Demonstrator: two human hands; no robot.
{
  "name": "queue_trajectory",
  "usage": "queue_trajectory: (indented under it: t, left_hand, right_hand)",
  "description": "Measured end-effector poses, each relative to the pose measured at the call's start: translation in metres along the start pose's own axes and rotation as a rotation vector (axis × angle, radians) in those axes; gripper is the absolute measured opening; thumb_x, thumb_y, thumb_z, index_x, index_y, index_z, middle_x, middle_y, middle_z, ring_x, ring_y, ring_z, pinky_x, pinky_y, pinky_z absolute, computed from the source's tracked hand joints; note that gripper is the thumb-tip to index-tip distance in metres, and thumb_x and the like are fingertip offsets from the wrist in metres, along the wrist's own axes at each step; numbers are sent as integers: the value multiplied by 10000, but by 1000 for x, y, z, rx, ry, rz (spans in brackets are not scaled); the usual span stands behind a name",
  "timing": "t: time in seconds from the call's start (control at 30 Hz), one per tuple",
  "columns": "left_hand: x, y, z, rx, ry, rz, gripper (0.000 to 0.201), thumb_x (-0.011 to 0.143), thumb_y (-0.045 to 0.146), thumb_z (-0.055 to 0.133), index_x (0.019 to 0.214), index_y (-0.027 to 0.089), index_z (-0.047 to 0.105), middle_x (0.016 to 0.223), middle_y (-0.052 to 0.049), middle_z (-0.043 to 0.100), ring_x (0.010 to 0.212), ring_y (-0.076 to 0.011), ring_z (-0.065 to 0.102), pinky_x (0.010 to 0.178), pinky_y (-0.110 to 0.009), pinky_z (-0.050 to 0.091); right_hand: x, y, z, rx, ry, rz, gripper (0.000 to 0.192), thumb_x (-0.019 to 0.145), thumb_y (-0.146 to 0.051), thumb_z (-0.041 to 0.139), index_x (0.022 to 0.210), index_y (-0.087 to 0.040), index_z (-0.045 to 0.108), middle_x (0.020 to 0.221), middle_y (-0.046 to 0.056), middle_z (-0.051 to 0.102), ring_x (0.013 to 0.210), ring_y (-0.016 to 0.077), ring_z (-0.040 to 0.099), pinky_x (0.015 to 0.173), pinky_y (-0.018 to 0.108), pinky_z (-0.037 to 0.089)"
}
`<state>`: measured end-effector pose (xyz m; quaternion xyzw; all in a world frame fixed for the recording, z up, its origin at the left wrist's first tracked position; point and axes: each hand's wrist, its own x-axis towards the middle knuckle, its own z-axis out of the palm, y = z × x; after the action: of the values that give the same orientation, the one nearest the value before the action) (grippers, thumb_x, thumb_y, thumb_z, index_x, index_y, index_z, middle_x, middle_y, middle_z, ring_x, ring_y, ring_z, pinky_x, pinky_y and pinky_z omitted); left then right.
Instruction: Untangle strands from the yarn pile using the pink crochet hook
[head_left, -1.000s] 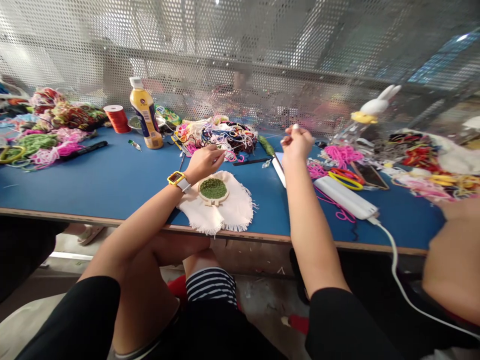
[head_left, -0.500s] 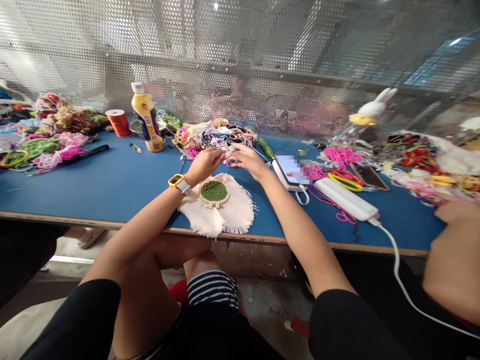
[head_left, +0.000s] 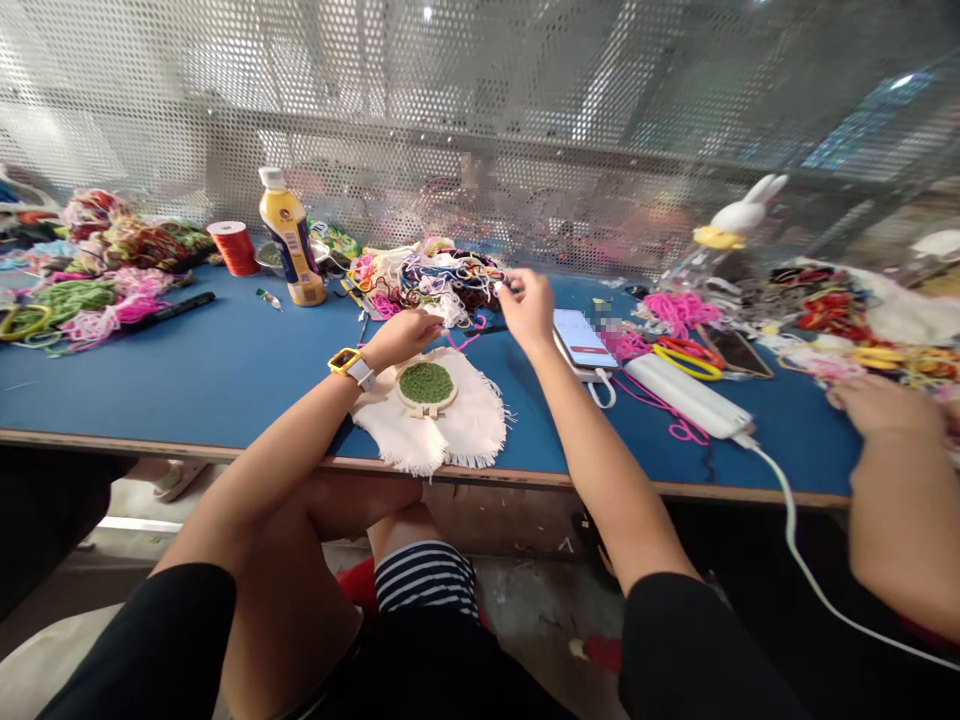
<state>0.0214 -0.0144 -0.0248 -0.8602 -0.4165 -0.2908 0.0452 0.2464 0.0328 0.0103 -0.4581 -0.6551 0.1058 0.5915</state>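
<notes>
A mixed pile of yarn (head_left: 450, 272) lies at the back of the table. My left hand (head_left: 407, 338) is at the pile's front edge, fingers closed together beside white strands; what they hold, if anything, is hidden. At the pile's right end my right hand (head_left: 529, 308) is raised in a pinch, close to the strands, but what lies between thumb and finger is too small to name. Below my hands a small round embroidery hoop (head_left: 426, 411) rests on white fringed cloth (head_left: 477, 420). Green looped stitching (head_left: 426, 382) fills the hoop.
A juice bottle (head_left: 291, 240) and a red spool (head_left: 235, 249) stand to the left, near more yarn (head_left: 82, 295). On the right lie a phone (head_left: 581, 338), a white power bank (head_left: 686, 397) with a cable, and pink yarn (head_left: 681, 312). Another person's hand (head_left: 889, 405) is at far right.
My hands have moved apart. The right one has gone right and turned from spread fingers to a pinch; my left has shifted slightly left and down. The other person's hand has come further into view.
</notes>
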Motion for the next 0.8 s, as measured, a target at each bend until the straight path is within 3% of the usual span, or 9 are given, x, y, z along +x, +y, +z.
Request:
queue_trajectory:
  t: [0.13,0.23,0.3,0.43,0.6,0.67,0.8]
  left_hand:
    - [-4,-1,-1,132,-19,-48,250,914,284,472,861,141,671,722,-60,641,633,-150,552,572,-240,368]
    - [-3,-8,-2,156,-28,-76,271,915,292,450,845,148,669,748,-72,657,655,-158,571,578,-243,379]
    - [-3,-14,-2,147,-12,-86,270,908,297,448,819,157,661,752,-73,663,683,-160,585,603,-240,401]
    - [-3,-22,-4,111,41,-136,273,901,325,441,801,176,648,735,-67,670,716,-168,608,632,-239,435]
    - [-4,-20,-5,140,38,-140,266,897,313,443,817,173,654,724,-69,670,698,-170,611,619,-247,439]
    - [-3,-19,-6,149,35,-130,263,900,307,443,827,174,657,742,-70,674,701,-169,613,615,-245,437]
    - [-3,-18,-7,168,25,-108,261,908,306,447,856,174,667,757,-70,680,698,-167,620,606,-240,432]
  right_hand:
    - [5,4,-71,-138,164,-96,264,802,-146,497,1030,-205,616,951,66,655,930,202,617,894,405,483]
    - [-29,20,-121,-310,126,-168,361,779,-109,450,1094,-223,585,1032,71,687,1074,232,596,972,436,446]
    - [-57,33,-141,-364,101,-162,343,772,-118,442,1071,-221,575,1001,76,705,1082,250,603,990,453,434]
    - [-87,55,-152,-379,54,-40,280,735,-133,451,980,-240,537,966,64,704,973,253,653,920,448,474]
    - [-87,71,-148,-404,-12,-34,107,738,-208,485,833,-240,522,1000,92,664,1051,282,617,942,477,458]
    - [-84,77,-148,-392,-43,-12,160,718,-203,490,871,-238,519,1049,102,654,1107,288,592,974,497,434]
    - [-55,88,-144,-253,-126,86,448,667,-167,491,1110,-233,466,1156,114,632,1199,269,544,1018,508,396]
